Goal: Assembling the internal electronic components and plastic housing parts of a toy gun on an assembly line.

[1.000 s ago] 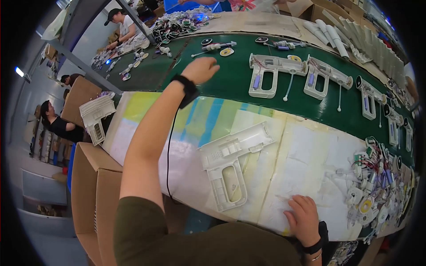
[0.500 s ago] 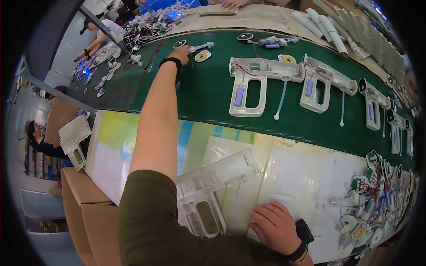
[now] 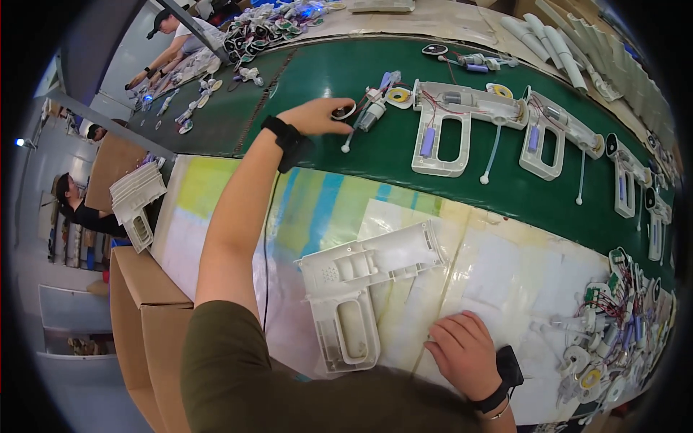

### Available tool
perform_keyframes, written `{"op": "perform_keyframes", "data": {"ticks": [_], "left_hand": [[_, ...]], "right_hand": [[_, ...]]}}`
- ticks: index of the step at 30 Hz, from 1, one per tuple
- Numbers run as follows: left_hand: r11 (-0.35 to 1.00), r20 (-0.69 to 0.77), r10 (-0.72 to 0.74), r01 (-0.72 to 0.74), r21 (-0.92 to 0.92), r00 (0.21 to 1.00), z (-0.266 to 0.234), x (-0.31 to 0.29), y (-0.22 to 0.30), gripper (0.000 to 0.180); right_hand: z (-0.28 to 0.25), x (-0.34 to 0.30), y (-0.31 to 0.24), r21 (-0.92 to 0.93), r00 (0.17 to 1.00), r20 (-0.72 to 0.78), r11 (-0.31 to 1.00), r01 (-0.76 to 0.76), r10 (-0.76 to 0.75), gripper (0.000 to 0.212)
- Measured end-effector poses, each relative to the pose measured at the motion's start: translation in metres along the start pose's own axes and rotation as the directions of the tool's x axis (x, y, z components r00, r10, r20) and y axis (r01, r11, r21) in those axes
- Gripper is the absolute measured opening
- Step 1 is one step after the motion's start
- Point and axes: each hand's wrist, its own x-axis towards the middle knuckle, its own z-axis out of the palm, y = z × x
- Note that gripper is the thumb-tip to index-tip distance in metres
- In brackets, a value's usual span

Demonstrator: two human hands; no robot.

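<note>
My left hand (image 3: 317, 117) reaches over the green belt, fingers closed about a black-and-white oval piece (image 3: 343, 112). Beside its fingertips lies a small motor assembly (image 3: 372, 112) with a thin white tube, next to a yellow-ringed disc (image 3: 398, 97). On the worktable my right hand (image 3: 465, 353) rests with its fingers curled together; whatever may be under them is hidden. Between my arms lies a bare white housing half (image 3: 339, 278) with a looped handle, its hollow side up. Touching neither hand, a white housing (image 3: 440, 155) on the belt holds a motor, wires and a purple battery.
More filled housings (image 3: 545, 155) line the belt to the right. A heap of wired parts (image 3: 613, 332) covers the table's right end. Stacked housings (image 3: 137, 195) and a cardboard box (image 3: 151, 303) stand left. Another person (image 3: 177, 43) works at the far left beside a parts pile (image 3: 267, 32).
My left hand has come nearer and to the right, drawing the motor assembly along the belt toward the filled housing. My right hand stays resting on the table. The view has shifted somewhat.
</note>
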Motion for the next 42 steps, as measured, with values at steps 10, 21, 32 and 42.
{"op": "perform_keyframes", "data": {"ticks": [10,21,32,42], "left_hand": [[0.968,-0.243,0.125,-0.064,0.243,0.962,0.022,0.023,-0.029,0.034],[0.656,-0.417,0.411,0.054,0.753,0.81,-0.116,-0.069,0.148,0.019],[0.532,-0.314,0.767,-0.281,0.799,0.559,-0.126,-0.232,0.293,0.022],[0.609,-0.168,0.727,-0.512,0.605,0.666,-0.065,-0.254,0.305,0.029]], "right_hand": [[0.006,-0.002,-0.001,-0.034,0.995,-0.051,0.996,0.085,-0.087,0.022],[-0.026,-0.012,-0.018,0.003,0.98,-0.128,0.988,0.155,-0.154,0.023],[-0.096,0.05,-0.1,0.099,0.738,-0.613,0.899,0.427,-0.283,0.033],[-0.088,0.048,-0.107,0.945,0.955,0.093,0.328,0.005,-0.282,0.045]]}}
